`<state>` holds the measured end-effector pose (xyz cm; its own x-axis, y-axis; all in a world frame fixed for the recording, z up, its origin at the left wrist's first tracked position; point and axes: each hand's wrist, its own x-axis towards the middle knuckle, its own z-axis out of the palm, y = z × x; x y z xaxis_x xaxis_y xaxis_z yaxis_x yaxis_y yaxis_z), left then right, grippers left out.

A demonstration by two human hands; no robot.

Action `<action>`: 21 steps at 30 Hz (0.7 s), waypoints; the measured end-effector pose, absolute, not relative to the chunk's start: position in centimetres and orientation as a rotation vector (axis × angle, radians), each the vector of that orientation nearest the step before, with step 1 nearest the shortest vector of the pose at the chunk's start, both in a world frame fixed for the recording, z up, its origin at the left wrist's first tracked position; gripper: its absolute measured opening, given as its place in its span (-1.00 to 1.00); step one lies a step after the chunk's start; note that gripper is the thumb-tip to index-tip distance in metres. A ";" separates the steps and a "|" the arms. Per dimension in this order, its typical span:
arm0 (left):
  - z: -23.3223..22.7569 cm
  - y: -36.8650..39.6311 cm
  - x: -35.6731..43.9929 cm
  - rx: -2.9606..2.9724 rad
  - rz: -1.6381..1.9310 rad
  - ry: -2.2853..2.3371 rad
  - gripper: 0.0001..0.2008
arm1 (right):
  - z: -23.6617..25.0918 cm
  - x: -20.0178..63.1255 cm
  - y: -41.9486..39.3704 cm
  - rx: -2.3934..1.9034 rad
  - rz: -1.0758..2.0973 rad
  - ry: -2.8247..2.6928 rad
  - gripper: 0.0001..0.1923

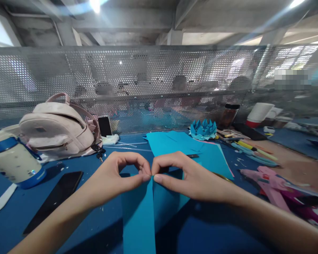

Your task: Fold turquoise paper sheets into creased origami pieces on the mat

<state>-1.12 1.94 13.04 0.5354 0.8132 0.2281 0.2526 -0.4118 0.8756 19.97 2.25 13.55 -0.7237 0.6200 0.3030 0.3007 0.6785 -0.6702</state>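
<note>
A folded sheet of blue paper [138, 215] hangs between my two hands, its crease running down the middle toward me. My left hand [122, 174] pinches its top edge between thumb and fingertips. Right beside it, my right hand [175, 173] pinches the same edge, with the fingertips of both hands almost touching. The paper's lower end runs out of the picture at the bottom. Beyond my hands lie more blue paper sheets [172, 141], partly overlapping. A blue folded-paper piece with many points [203, 129] stands behind them.
At left are a pale backpack [58, 127], a cream-and-blue bottle [16, 158], a dark phone [54, 201] and keys [99, 152]. Another phone [105, 126] stands upright. On the right lie a pink glue gun [267, 183], pens [257, 151] and paper cups [259, 113]. A perforated metal screen [148, 63] closes the back.
</note>
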 end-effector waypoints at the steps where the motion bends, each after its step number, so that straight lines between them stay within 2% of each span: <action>1: 13.0 1.9 -1.1 1.939 0.837 0.874 -0.92 | 13.5 20.0 2.2 -0.724 0.820 -2.371 -0.84; 21: 13.3 1.5 -0.7 1.959 0.908 0.994 -0.90 | 12.9 19.5 3.0 -0.687 0.875 -2.313 -0.84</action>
